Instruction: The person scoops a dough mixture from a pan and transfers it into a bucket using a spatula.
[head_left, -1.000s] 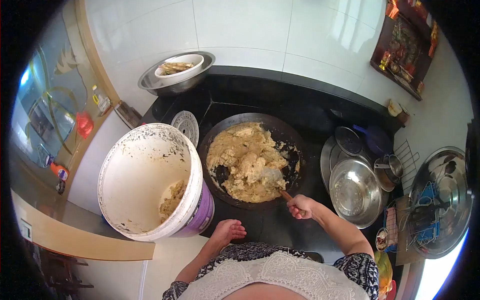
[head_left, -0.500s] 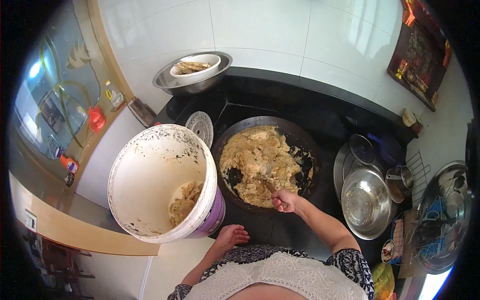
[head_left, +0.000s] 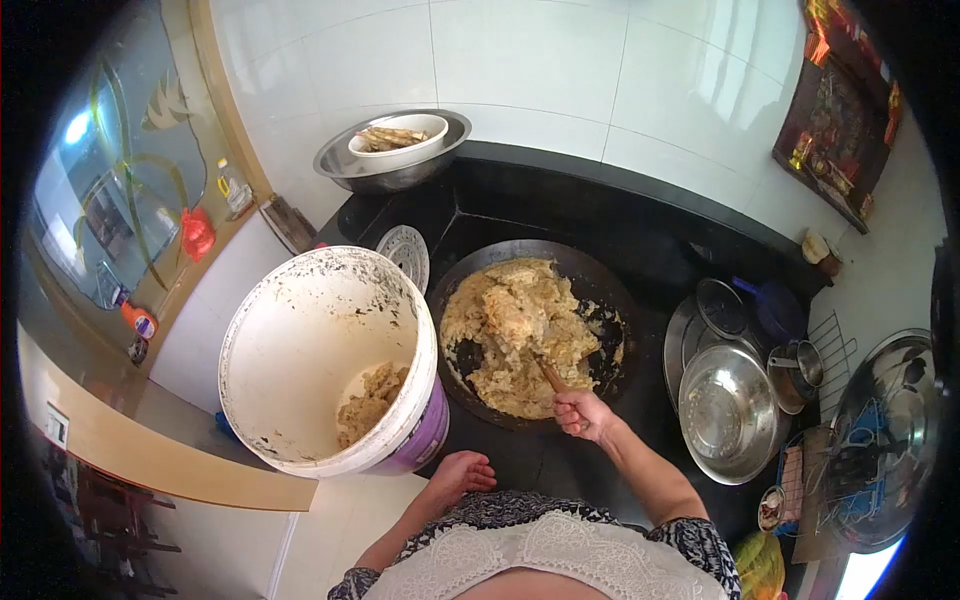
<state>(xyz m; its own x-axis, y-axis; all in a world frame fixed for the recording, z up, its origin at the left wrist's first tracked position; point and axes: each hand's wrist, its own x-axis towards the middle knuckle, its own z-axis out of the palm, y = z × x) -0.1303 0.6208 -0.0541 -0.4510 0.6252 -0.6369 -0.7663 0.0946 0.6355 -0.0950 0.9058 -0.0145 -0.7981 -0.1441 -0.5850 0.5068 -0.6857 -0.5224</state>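
One hand does all the work here: the right hand (head_left: 582, 413) has its fingers wrapped around a wooden handle (head_left: 551, 376) whose working end is buried in the mash, so can't tell what kind of head it has. The left hand (head_left: 463, 477) looks relaxed, fingers loosely bent and close together, nothing visible in it, just beside the bucket (head_left: 285, 350). The mash (head_left: 530, 350) sits in the big wok (head_left: 597, 275), heaped toward the middle, with dark metal showing through on the right side.

If you ask me, good stirring here means getting under the heap and folding it over, not just poking the top. Scrape that right side too, since thin scraps there would probably catch first. Stuff looks thick and heavy, so I'd go for short, low strokes with a firm grip. Spare hand could steady the wok, but mind a hot rim.
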